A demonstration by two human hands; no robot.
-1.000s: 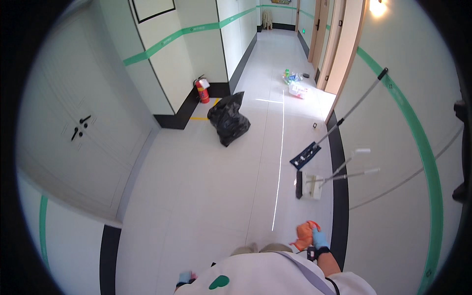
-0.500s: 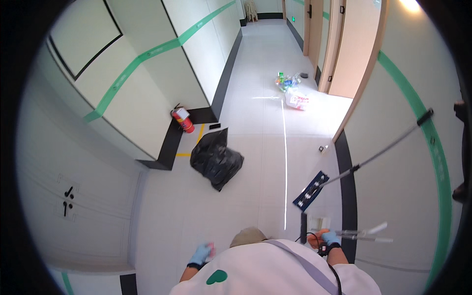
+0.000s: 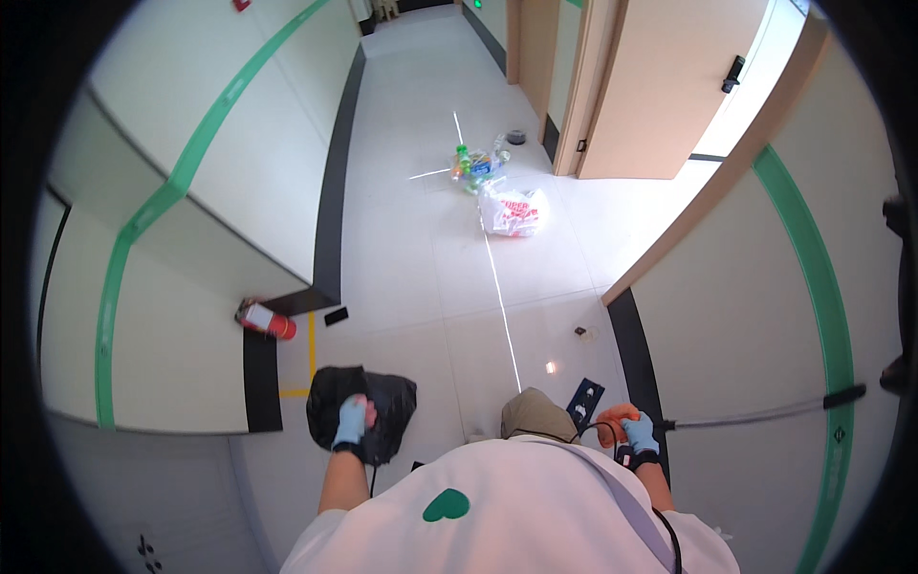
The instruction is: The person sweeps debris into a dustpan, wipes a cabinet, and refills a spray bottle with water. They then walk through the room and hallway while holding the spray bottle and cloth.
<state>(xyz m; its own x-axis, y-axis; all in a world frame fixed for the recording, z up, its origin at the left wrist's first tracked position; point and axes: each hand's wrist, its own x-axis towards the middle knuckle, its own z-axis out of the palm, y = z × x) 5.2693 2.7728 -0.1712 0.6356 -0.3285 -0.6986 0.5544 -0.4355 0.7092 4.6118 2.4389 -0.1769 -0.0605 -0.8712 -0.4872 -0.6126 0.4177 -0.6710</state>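
Observation:
My left hand (image 3: 351,425), in a blue glove, is closed around a small pink thing (image 3: 369,413) that looks like crumpled cloth. It is over the black garbage bag (image 3: 391,402) on the floor at the left, seemingly close to its top; I cannot tell if they touch. Low at the right, my right hand (image 3: 640,436), also gloved in blue, grips an orange cloth (image 3: 614,421). Close by lies the dark blue head of a flat mop (image 3: 585,403). A mop-like pole with a black grip (image 3: 844,395) reaches across the right wall.
Ahead on the floor lie a clear bag of bottles (image 3: 471,169), a white plastic bag (image 3: 512,212) and a dark round object (image 3: 516,137). A red fire extinguisher (image 3: 273,321) stands by the left wall corner, near a flat black object (image 3: 337,316). A door (image 3: 660,105) stands ajar at right.
I have moved forward, so the bags and extinguisher appear nearer. My left hand has come up over the black bag. The silver rods beside my right hand no longer show.

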